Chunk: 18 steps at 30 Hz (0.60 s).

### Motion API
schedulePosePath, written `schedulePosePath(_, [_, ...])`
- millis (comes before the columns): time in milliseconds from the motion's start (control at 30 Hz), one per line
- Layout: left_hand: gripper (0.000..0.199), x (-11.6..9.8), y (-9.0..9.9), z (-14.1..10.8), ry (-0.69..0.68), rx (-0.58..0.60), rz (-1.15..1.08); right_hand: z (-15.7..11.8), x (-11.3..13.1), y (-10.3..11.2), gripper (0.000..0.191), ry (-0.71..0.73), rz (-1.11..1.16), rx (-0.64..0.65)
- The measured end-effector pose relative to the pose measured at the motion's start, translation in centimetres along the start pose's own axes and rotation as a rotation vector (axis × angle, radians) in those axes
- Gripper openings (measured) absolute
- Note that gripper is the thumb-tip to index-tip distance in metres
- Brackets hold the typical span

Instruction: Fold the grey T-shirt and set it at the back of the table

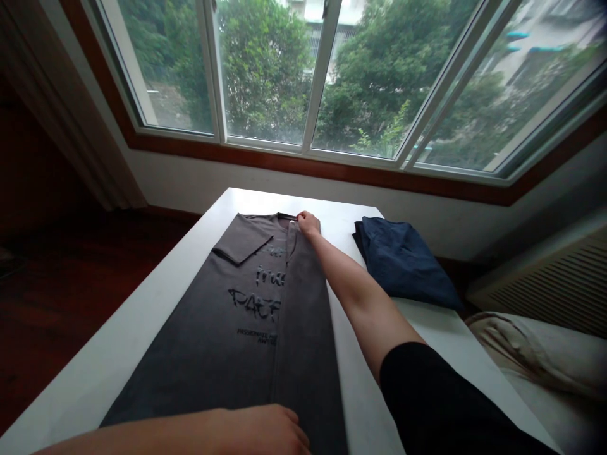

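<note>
A dark grey T-shirt (190, 354) with black lettering on its front lies lengthwise on the white table (109, 341), collar at the far end. Its right side is folded inward over part of the lettering, and the left sleeve lies across the chest. My right hand (308, 224) reaches to the far end and is closed on the shirt's edge beside the collar. Low in the view, my left hand (272, 430) is over the near part of the folded side. Its fingers curl down onto the cloth, with the tips out of sight.
Folded dark blue clothing (408, 259) sits at the table's right edge. Beyond the far edge are a wall and a wide window (303, 145). A curtain (80, 114) hangs at left, and pale bedding (550, 347) lies at right.
</note>
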<state>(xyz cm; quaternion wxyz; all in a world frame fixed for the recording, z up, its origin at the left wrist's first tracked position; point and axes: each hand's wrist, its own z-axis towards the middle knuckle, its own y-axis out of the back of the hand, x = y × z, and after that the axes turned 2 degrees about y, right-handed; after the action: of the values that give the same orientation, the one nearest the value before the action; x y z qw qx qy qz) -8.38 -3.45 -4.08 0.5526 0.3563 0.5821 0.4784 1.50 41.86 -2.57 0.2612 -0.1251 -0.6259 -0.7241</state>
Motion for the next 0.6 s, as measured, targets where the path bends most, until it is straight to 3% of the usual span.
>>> schedulePosePath(100, [0.011,0.3,1.0,0.3,0.085,-0.082,0.109,-1.1,-1.1,-0.5,0.037,0.028,-0.125,-0.079])
schedulePosePath(200, [0.022,0.6,1.3,0.7,0.1,-0.212,0.209,-2.2,-2.6,-1.3,0.04,0.098,-0.23,0.029])
schedulePosePath(300, [0.032,0.8,-0.2,1.1,0.062,-0.289,0.35,-2.6,-4.0,-2.1,0.049,0.2,-0.303,0.152])
schedulePosePath(467, [0.039,0.5,-3.5,1.5,0.035,-0.296,0.528,-1.2,-5.3,-3.1,0.066,0.146,-0.329,0.21])
schedulePosePath(600, [0.035,-0.2,-3.5,1.3,0.019,-0.287,0.488,-0.4,-5.5,-3.3,0.07,0.122,-0.31,0.208])
